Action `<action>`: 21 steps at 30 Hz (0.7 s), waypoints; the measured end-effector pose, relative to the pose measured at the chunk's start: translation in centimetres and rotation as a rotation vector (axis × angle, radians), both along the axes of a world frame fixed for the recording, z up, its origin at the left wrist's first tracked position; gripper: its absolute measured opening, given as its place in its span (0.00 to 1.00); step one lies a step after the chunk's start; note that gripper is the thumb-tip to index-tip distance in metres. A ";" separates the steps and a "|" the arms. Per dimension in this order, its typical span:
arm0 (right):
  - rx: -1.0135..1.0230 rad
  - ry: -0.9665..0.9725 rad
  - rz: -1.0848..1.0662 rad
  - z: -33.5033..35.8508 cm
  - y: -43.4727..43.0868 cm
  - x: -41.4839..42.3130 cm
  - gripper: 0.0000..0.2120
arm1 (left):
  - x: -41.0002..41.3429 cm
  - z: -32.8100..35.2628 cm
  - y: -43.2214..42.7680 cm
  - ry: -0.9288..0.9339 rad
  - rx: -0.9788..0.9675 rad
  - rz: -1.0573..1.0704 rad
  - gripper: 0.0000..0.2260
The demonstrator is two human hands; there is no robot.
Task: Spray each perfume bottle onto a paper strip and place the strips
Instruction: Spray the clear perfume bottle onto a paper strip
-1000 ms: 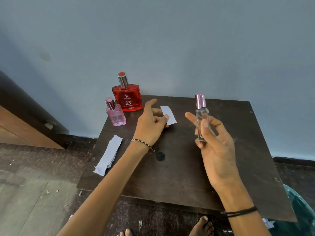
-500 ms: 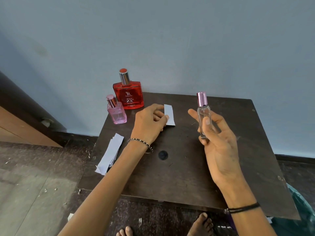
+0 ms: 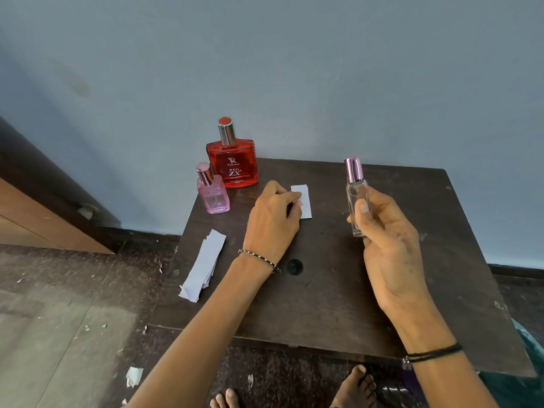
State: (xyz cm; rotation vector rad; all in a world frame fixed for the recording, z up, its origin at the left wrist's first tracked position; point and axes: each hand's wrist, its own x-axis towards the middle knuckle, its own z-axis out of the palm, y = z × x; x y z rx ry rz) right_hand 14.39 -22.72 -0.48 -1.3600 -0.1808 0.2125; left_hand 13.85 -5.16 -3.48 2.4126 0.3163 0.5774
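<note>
My right hand (image 3: 385, 237) holds a slim clear perfume bottle (image 3: 356, 195) with a pink metallic cap upright above the dark wooden table (image 3: 338, 290). My left hand (image 3: 272, 219) rests on the table with its fingertips pinching a white paper strip (image 3: 304, 198) that lies flat on the surface. A large red bottle (image 3: 234, 161) with a silver cap stands at the table's back left corner. A small pink bottle (image 3: 212, 192) stands just in front of it. A stack of white paper strips (image 3: 204, 265) lies at the left edge.
A round black hole (image 3: 294, 265) is in the table's middle. The blue wall (image 3: 294, 69) runs directly behind the table. A wooden cabinet (image 3: 35, 219) is at the left. Paper scraps (image 3: 134, 376) litter the floor, and my bare feet (image 3: 353, 390) show below the table's front edge.
My left hand lowered the paper strip onto the table and turned it more upright. My right hand kept the clear bottle raised and barely shifted.
</note>
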 end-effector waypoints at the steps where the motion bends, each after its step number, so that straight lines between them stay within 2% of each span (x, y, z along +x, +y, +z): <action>1: -0.015 -0.001 -0.010 0.0 0.1 0.1 0.16 | 0.0 0.0 0.1 0.004 0.006 -0.005 0.10; 7: -0.248 -0.072 -0.048 0.6 1.3 1.6 0.15 | -0.1 0.0 0.7 0.044 -0.044 -0.047 0.12; 13: -0.554 -0.299 0.024 1.4 4.3 4.9 0.18 | -0.2 0.3 0.9 0.024 -0.088 -0.052 0.15; 17: -0.640 -0.368 0.074 1.1 5.9 6.3 0.19 | -0.2 0.5 0.9 0.024 -0.199 -0.011 0.17; 21: -0.674 -0.338 0.103 0.1 6.2 6.4 0.20 | -0.3 0.5 0.9 0.046 -0.235 -0.016 0.21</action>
